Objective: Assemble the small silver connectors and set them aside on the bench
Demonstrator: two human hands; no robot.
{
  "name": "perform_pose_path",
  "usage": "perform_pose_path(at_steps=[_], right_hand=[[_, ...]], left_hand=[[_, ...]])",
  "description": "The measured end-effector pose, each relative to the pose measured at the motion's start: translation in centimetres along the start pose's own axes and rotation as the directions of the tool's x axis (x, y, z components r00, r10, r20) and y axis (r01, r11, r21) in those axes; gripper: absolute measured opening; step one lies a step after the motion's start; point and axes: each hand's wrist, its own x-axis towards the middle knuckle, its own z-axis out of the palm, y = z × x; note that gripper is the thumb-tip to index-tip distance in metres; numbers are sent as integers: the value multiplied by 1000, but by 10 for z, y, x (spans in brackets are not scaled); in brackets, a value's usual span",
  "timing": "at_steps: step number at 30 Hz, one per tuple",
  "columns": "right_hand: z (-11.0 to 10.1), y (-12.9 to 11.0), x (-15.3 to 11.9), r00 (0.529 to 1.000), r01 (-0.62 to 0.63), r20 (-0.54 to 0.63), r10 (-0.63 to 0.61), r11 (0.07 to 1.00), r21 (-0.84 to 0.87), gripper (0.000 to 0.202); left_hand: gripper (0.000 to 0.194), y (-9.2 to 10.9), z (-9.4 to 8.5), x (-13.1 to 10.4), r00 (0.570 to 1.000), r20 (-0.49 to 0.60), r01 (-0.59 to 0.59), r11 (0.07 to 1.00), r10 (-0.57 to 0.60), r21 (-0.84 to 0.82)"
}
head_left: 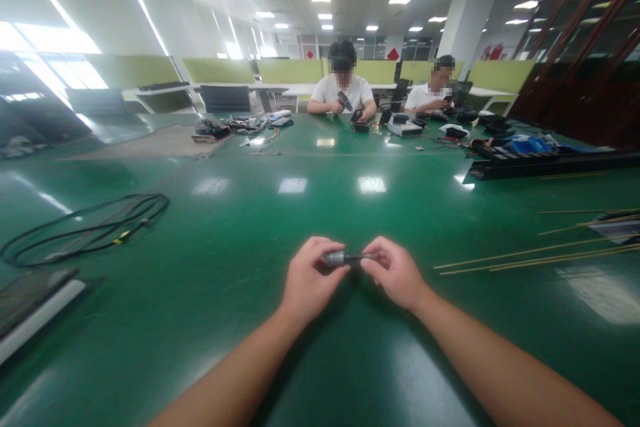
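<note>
Over the green table [240, 207], my left hand [311, 280] grips a small grey cylinder [336, 259] between thumb and fingers. A thin dark rod [356, 257] points out of the cylinder's right side. The rod's far end is pinched in the fingertips of my right hand [395, 272]. Cylinder and rod lie roughly level, in one line, between the two hands. What the cylinder and rod are exactly is too small to tell.
A coiled black cable [145, 221] lies left, above a dark flat object with a white edge [45, 320]. Thin yellowish rods [520, 257] spread at right. Beyond, a black channel [530, 168], electronics and two people [345, 90] are across the table.
</note>
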Motion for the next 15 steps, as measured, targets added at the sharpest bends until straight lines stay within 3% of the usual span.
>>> perform_pose_path(at_steps=[15], right_hand=[[1, 1, 1, 999, -27, -31, 28, 1000, 9, 14]], left_hand=[[28, -2, 0, 1, 1000, -13, 23, 1000, -23, 4]])
